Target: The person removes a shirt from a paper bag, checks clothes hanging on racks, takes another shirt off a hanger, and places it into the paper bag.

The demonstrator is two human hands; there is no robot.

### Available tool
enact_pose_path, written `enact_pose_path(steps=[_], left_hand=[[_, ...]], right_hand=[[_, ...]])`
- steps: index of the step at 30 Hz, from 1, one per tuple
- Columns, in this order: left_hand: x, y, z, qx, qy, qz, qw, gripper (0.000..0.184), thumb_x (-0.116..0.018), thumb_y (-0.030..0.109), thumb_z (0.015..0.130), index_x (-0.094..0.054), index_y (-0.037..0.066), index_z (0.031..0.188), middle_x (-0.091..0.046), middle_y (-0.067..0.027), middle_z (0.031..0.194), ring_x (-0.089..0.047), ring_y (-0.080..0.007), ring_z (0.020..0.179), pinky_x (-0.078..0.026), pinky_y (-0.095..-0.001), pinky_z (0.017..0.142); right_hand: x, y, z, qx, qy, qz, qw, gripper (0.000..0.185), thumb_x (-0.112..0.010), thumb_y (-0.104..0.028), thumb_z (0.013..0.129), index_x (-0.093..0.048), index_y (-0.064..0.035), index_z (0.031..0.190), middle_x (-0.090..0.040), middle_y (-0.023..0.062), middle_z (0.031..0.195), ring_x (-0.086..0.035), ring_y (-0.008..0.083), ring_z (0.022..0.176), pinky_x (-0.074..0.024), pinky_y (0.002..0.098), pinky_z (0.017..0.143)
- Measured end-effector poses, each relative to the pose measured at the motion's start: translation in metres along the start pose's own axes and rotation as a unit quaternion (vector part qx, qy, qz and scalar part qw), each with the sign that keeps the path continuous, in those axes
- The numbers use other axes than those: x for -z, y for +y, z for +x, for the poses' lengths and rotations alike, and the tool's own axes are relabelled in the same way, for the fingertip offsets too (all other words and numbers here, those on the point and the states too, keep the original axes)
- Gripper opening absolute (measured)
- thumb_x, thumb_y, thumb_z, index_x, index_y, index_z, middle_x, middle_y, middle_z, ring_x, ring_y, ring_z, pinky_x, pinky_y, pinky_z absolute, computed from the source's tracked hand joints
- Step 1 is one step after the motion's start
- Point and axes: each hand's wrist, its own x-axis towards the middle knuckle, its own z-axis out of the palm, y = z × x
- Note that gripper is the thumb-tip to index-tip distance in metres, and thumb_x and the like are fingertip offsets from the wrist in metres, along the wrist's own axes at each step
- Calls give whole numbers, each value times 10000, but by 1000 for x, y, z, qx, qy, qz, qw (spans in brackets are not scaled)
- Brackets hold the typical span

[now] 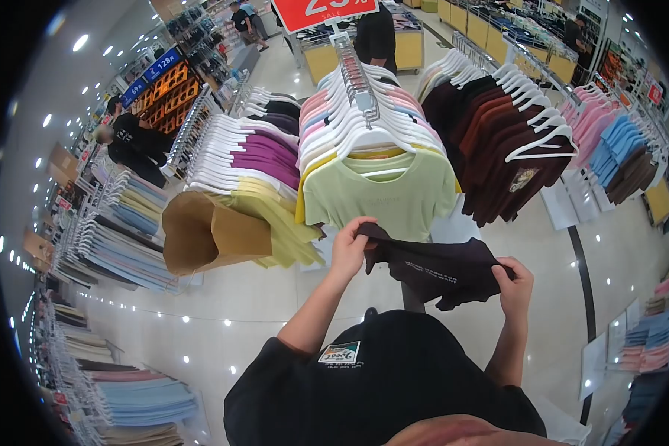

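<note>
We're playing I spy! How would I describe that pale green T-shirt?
Find the red SALE sign above the silver metal rack. At the rack's near end hangs the pale green, round-necked T-shirt, its front facing out, unlike the yellow shirt behind.

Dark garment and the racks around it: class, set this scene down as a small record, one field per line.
held: dark garment, spread between both hands
left hand: grips one end
right hand: grips the other end
marking: pale lettering
ahead: light green T-shirt, hanging
left rack: brown bag beside yellow-green clothes
above: red SALE sign
</note>
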Motion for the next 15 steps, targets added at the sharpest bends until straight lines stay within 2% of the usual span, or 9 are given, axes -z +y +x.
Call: enact_pose_path(steps=[4, 6, 13, 15], left_hand=[[-2, 3, 0, 9, 5, -55, 998, 314, -454, -9, 974, -640, 56, 1217, -684, -6, 1012, -655, -91, 894, -552, -248, 749], [-4, 7, -2, 21, 5, -92, 996, 304, -467, -6, 974, -643, 57, 1215, -683, -5, 973, -644, -78, 809, -535, -229, 689], [-14, 11, -7, 6, -9, -96, 995, 255, -497, 17, 988, -643, 36, 1196, -653, 12, 887, -603, -52, 703, -483, -202, 603], [-22, 15, -10, -21, 1, -85, 996, 222, -519, 57, 1017, -641, 38, 1202, -639, 16, 877, -587, -45, 703, -464, -197, 602]], right_hand=[[4, 1, 0, -14, -3, 19, 1000, 130, -701, 32, 889, -696, 36, 1019, -648, 22, 864, -583, 85, 786, -463, 218, 721], [8, 5, 0, -27, -3, 13, 1000, 140, -703, 29, 888, -697, 38, 1028, -658, 29, 883, -598, 91, 803, -472, 220, 732], [18, 16, 1, -58, 11, 14, 998, 143, -713, 25, 875, -711, 30, 1018, -670, 32, 884, -614, 99, 802, -488, 230, 728], [23, 16, 3, -31, 8, 2, 999, 140, -719, 18, 870, -716, 28, 1010, -675, 36, 880, -620, 98, 789, -494, 235, 711]])
